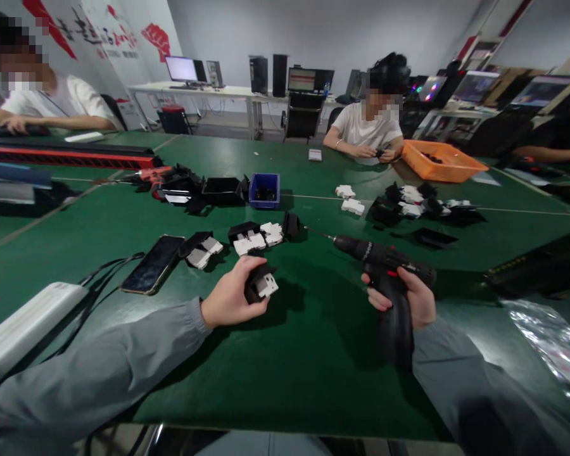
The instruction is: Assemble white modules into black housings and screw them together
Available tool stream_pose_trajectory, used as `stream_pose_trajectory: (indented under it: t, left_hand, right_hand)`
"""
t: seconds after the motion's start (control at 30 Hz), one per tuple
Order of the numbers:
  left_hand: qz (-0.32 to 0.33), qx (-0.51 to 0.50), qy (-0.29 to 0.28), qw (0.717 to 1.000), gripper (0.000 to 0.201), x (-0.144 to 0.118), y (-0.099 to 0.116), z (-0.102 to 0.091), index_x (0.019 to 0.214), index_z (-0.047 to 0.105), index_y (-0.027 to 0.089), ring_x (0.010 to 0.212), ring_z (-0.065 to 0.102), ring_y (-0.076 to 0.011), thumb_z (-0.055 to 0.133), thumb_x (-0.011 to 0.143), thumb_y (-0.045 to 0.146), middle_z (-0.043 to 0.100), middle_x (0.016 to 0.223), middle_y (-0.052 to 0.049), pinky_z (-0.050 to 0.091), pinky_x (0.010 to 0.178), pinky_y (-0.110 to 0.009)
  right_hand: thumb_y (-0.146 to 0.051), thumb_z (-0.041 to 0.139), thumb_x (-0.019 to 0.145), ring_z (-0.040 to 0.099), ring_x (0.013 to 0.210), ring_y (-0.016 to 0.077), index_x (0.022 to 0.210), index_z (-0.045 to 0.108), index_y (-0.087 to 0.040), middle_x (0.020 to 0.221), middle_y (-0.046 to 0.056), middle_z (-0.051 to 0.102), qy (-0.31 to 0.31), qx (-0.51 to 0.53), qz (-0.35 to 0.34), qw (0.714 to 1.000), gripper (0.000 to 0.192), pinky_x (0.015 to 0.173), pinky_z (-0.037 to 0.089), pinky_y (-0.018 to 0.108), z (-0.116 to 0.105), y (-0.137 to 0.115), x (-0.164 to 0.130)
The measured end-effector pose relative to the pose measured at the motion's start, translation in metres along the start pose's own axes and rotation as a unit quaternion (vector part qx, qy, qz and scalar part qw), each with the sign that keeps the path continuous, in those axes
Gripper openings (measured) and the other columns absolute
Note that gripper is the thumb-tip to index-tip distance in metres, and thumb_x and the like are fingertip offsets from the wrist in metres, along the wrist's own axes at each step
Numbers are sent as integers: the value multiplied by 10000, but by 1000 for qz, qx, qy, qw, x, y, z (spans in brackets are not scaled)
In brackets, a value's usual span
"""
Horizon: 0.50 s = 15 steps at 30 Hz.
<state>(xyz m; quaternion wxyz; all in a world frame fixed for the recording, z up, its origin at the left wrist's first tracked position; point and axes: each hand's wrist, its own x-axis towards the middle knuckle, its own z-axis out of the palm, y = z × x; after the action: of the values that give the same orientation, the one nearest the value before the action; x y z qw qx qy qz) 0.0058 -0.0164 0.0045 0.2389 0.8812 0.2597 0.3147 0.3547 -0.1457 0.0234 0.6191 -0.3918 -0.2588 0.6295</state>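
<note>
My left hand [235, 294] is closed around a small black-and-white plastic part [266, 285], its white face turned right. In my right hand [415, 297] is a black cordless drill [377, 259], gripped by the handle, with a long thin bit [318, 232] pointing left. The tip of the bit is close to a small black piece [292, 225]; whether they touch I cannot tell. Just beyond my left hand lie more white parts in black housings [249, 242]. Another such part [202, 251] rests beside a phone [152, 265].
A blue bin [265, 190] holds small dark pieces. Behind the phone lies a red drill [156, 177]. Black and white parts [411, 206] are heaped at right, near an orange crate [439, 161]. A white power strip [28, 329] lies left. Two people [368, 126] sit across the green table.
</note>
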Motion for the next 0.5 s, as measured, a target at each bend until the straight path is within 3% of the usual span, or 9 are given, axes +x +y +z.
stream_pose_trajectory:
  t: [0.13, 0.23, 0.37, 0.5]
  left_hand:
    - [113, 61, -94, 987, 789, -13, 16, 4, 1430, 274, 267, 1074, 630, -291, 677, 758, 359, 529, 1268, -146, 581, 776, -387]
    - [172, 106, -155, 967, 779, -14, 34, 10, 1460, 259, 251, 1080, 629, -309, 636, 790, 378, 540, 1280, -163, 582, 786, -408]
    - [144, 168, -202, 954, 762, 8, 60, 23, 1467, 303, 241, 1162, 560, -328, 626, 778, 264, 468, 1364, -174, 560, 874, -444]
    - [139, 213, -213, 943, 731, 54, 72, 45, 1460, 333, 241, 1124, 547, -328, 610, 784, 222, 487, 1301, -161, 561, 797, -425]
  right_hand:
    - [-406, 567, 856, 458, 504, 126, 1113, 585, -136, 955, 137, 668, 80, 32, -37, 996, 374, 440, 422, 297, -24, -14, 17]
    - [-388, 580, 865, 487, 528, 123, 1143, 554, -133, 969, 137, 662, 118, 78, -50, 989, 378, 462, 473, 287, -36, -19, 24]
    - [-391, 564, 887, 501, 540, 118, 1150, 528, -138, 977, 139, 661, 127, 116, -52, 984, 366, 475, 507, 275, -40, -20, 28]
    - [-409, 557, 897, 499, 542, 115, 1155, 516, -150, 964, 125, 666, 113, 123, -42, 985, 368, 474, 516, 268, -39, -19, 29]
